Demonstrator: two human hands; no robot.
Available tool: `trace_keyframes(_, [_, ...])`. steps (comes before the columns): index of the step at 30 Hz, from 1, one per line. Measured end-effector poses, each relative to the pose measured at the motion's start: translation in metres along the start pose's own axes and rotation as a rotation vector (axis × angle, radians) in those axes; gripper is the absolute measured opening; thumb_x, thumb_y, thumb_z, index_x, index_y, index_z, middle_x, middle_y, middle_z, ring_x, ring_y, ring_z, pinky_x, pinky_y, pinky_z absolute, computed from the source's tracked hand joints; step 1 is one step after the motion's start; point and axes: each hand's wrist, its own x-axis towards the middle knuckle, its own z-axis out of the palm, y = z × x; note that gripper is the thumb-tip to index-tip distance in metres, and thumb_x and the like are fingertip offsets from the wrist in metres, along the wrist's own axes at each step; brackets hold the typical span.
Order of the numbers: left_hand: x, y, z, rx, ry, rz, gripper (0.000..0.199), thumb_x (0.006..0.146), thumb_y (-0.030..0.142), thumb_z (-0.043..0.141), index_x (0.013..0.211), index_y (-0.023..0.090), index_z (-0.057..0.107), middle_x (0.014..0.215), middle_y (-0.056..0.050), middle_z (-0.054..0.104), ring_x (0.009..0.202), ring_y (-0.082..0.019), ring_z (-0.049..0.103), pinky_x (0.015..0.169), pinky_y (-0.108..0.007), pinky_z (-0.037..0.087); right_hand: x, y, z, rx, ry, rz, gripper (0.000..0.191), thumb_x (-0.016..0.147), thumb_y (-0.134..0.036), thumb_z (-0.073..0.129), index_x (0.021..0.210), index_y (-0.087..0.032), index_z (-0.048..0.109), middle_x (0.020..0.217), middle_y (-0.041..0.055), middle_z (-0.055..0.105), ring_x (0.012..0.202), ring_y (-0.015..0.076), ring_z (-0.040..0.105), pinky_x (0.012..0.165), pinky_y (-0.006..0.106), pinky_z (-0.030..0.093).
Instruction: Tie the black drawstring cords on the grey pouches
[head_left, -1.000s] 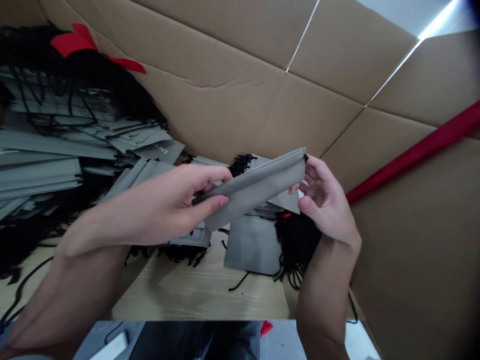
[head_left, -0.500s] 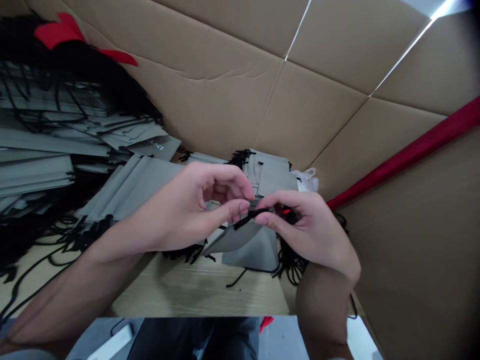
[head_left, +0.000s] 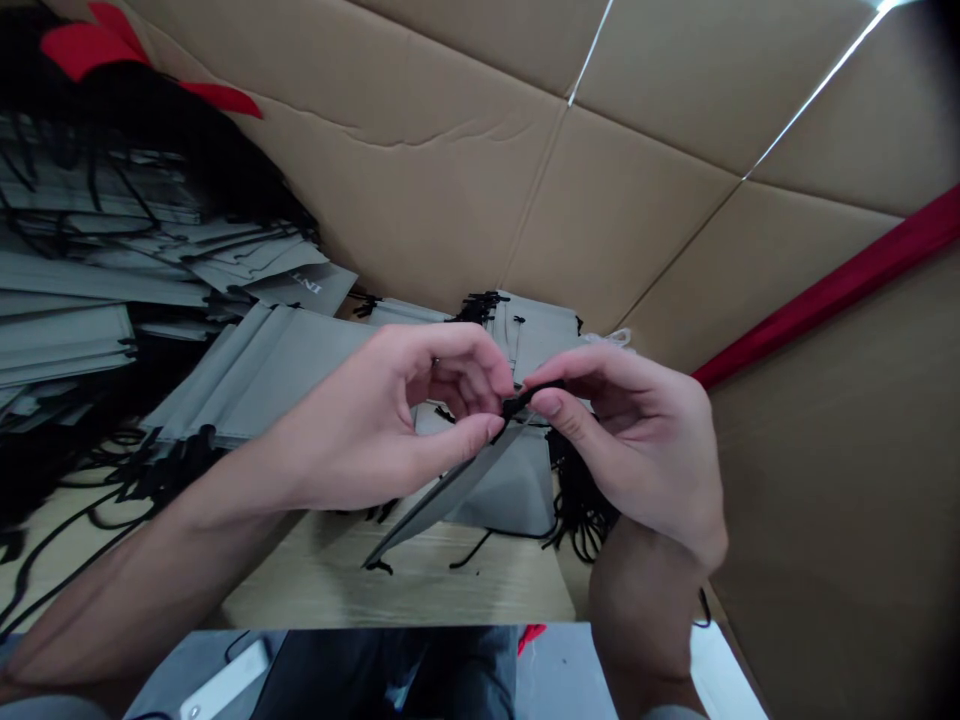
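A grey pouch (head_left: 450,487) with a black cord along its top edge hangs tilted between my hands, above the wooden table. My left hand (head_left: 420,415) pinches the cord edge near the pouch's upper corner, its other fingers curled. On the right, my right hand (head_left: 637,435) grips the black cord (head_left: 541,392) between thumb and forefinger. Beneath the held pouch lies another grey pouch (head_left: 517,490) with a dark lower edge. Behind the hands, more grey pouches (head_left: 536,330) with black cord ends are stacked.
Large piles of grey pouches (head_left: 67,335) and black cords (head_left: 150,120) fill the left side, with red pieces (head_left: 94,48) on top. Cardboard walls (head_left: 442,190) rise behind and to the right. A dark red strip (head_left: 825,290) crosses the right wall. Loose cords lie on the wooden table (head_left: 405,595).
The right hand has moved slightly up and right with the cord. The held pouch now hangs more steeply, its lower corner further down and left. The view has shifted slightly.
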Motion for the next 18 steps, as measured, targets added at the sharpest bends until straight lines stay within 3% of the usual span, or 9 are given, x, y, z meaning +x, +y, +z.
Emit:
trace_keyframes(7, [0.0,-0.001,0.005,-0.108,0.048,0.046,0.005,0.101,0.019,0.084,0.103,0.021,0.08,0.099,0.0,0.082,0.091,-0.014,0.08,0.08,-0.023,0.067,0.001,-0.001,0.008,-0.006,0.045,-0.041,0.004,0.107,-0.026,0.09,0.106,-0.029,0.087,0.098,0.0023,0.086,0.083,0.0207,0.079,0.073,0.036,0.069])
trace_keyframes(11, [-0.003,-0.003,0.006,-0.086,0.167,0.103,0.013,0.097,0.022,0.094,0.101,0.024,0.081,0.098,0.001,0.082,0.09,-0.015,0.079,0.084,-0.026,0.07,-0.001,-0.006,0.013,-0.094,0.201,-0.133,0.016,0.102,-0.022,0.09,0.112,-0.032,0.082,0.11,0.0051,0.082,0.094,0.0263,0.075,0.08,0.046,0.068])
trace_keyframes(13, [-0.004,-0.003,0.004,-0.039,0.212,0.138,0.015,0.097,0.026,0.096,0.101,0.025,0.082,0.098,0.002,0.083,0.089,-0.014,0.078,0.084,-0.026,0.069,-0.003,-0.012,0.014,-0.167,0.249,-0.185,0.018,0.1,-0.022,0.091,0.108,-0.035,0.081,0.106,0.0073,0.079,0.094,0.0312,0.074,0.079,0.052,0.067])
trace_keyframes(15, [-0.005,-0.003,0.003,0.015,0.225,0.164,0.013,0.099,0.027,0.096,0.101,0.025,0.083,0.097,0.003,0.083,0.088,-0.013,0.077,0.083,-0.026,0.067,-0.005,-0.016,0.014,-0.196,0.202,-0.195,0.018,0.1,-0.02,0.09,0.106,-0.036,0.081,0.099,0.0065,0.079,0.089,0.0315,0.074,0.076,0.053,0.066])
trace_keyframes(18, [-0.006,-0.002,0.001,0.097,0.202,0.188,0.007,0.104,0.022,0.088,0.101,0.024,0.082,0.095,0.004,0.083,0.086,-0.012,0.076,0.08,-0.025,0.064,-0.008,-0.017,0.014,-0.187,0.107,-0.191,0.021,0.103,-0.015,0.085,0.111,-0.034,0.084,0.099,0.0016,0.083,0.086,0.0249,0.077,0.079,0.047,0.068])
